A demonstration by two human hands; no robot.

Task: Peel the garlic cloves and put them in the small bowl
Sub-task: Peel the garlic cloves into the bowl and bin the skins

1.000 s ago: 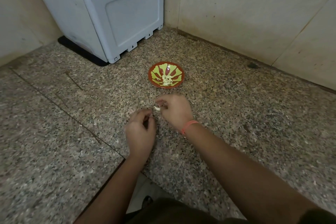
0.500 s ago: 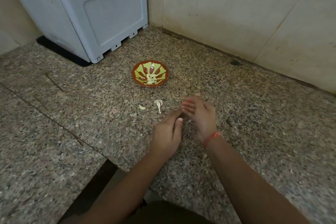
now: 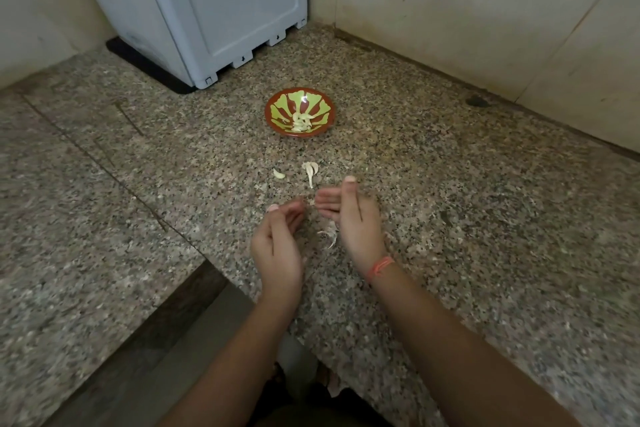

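Observation:
A small red and green bowl (image 3: 300, 113) stands on the granite counter with several peeled garlic cloves (image 3: 300, 122) inside. Nearer me lie one loose clove (image 3: 278, 174) and a garlic piece with its stem (image 3: 310, 171). My left hand (image 3: 277, 239) and my right hand (image 3: 349, 215) hover side by side just in front of them, palms facing each other, fingers relaxed and holding nothing. Papery garlic skin (image 3: 330, 234) lies on the counter between my hands, partly hidden by the right one.
A pale blue plastic box (image 3: 207, 3) stands on a black mat in the back left corner. Tiled walls (image 3: 485, 10) close the back and right. The counter's front edge (image 3: 207, 263) steps down at lower left.
My right hand put the garlic down near the bowl. Both hands then drew back toward me and now hover with relaxed fingers, skin lying between them.

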